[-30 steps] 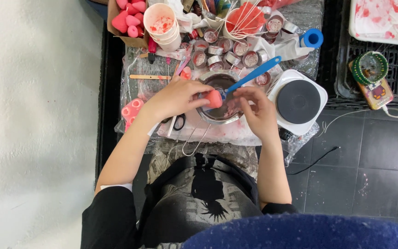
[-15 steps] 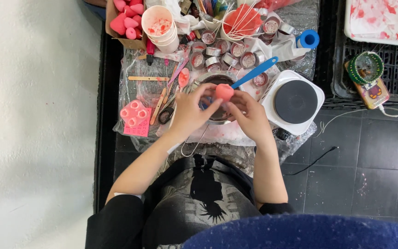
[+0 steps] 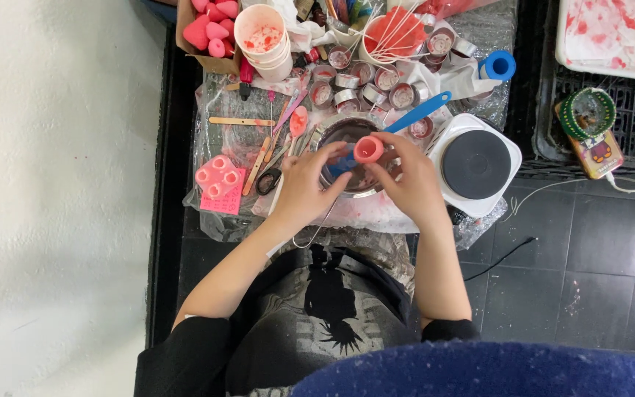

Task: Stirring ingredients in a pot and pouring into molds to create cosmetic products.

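Here, taking the metal bowl [image 3: 347,158] at the middle of the table as the landmark: just right of it stands a white hot plate [image 3: 477,163] with a round black top. Up and left of the bowl sits a cardboard box [image 3: 201,37] of pink heart-shaped pieces, next to a stack of white cups [image 3: 262,40] smeared red inside. Left of the bowl lies a pink square sheet [image 3: 223,192] carrying a pink mould. Well to the right of the bowl, a yellow-and-red package [image 3: 599,153] lies beside a green ring.

The small pink cup mould [image 3: 368,149] is round, open at the top, held over the bowl. The right hand [image 3: 406,176] pinches it between curled fingers; the left hand [image 3: 306,184], half closed, touches it from the other side. A blue spatula [image 3: 413,116] rests in the bowl.
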